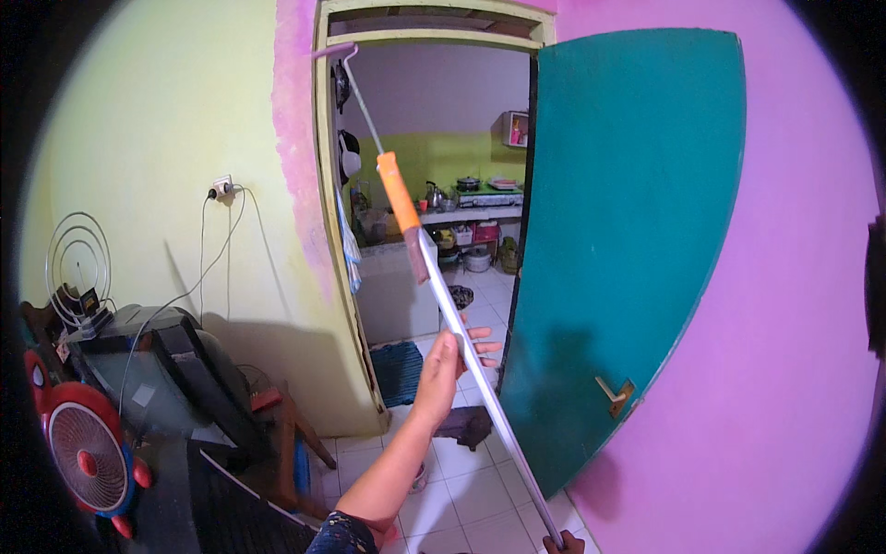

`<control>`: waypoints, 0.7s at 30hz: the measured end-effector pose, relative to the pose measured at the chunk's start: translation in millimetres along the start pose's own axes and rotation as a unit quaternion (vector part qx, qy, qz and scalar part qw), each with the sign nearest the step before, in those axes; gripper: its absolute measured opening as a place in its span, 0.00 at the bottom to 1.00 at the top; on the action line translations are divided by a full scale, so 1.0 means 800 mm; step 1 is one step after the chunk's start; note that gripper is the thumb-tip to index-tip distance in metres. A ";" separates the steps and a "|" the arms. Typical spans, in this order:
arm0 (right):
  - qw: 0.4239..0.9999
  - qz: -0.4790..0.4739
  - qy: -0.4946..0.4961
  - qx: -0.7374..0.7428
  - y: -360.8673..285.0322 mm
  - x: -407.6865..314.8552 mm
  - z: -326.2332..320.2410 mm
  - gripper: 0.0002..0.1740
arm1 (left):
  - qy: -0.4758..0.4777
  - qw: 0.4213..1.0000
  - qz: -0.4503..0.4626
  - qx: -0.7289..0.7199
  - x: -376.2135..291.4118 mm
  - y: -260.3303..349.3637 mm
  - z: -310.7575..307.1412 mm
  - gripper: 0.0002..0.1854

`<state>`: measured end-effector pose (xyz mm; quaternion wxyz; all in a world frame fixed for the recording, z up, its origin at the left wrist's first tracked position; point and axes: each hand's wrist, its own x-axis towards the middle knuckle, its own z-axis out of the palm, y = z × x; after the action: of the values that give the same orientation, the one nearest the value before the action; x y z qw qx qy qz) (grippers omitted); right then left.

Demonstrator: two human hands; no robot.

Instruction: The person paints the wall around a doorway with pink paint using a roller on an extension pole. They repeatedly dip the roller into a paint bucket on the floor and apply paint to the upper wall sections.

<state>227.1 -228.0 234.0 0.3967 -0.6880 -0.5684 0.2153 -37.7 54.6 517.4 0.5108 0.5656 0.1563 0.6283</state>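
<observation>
A paint roller [398,190] with an orange handle is fixed to a long metal pole [477,370], with a brown wrap at the joint. Its roller head [334,50] is up at the top left corner of the door frame [322,138], beside a rough pink painted strip [294,138] on the pale yellow wall. My left hand [443,367] supports the pole at mid-length, its thumb on the near side and its fingers spread behind. At the bottom edge my right hand [565,543] grips the pole's lower end and is partly cut off.
A teal door [630,194] stands open against the pink wall [796,208]. Left are an old television [149,388], a loop antenna [78,266], a red fan [86,460] and cables from a wall socket [221,187]. A dark cloth [467,426] and a small tub [419,478] lie on the tiles.
</observation>
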 end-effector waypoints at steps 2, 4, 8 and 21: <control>0.999 0.042 -0.019 -0.003 0.019 -0.034 -0.025 0.20 | 0.046 0.999 -0.014 0.007 -0.012 -0.014 0.004 0.29; 0.997 0.047 -0.060 -0.005 0.042 -0.053 -0.055 0.20 | 0.051 0.995 -0.080 0.044 -0.036 -0.029 0.013 0.27; 0.993 0.055 -0.093 -0.036 0.045 -0.080 -0.095 0.20 | 0.051 0.987 -0.150 0.027 -0.090 -0.078 0.036 0.23; 0.988 -0.009 -0.116 -0.104 0.009 -0.061 -0.128 0.19 | 0.045 0.954 -0.294 -0.026 -0.235 -0.209 0.081 0.22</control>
<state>295.2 -305.7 280.9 0.2562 -0.6907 -0.6361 0.2297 66.1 -52.4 304.2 0.6798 0.4523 0.3219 0.4793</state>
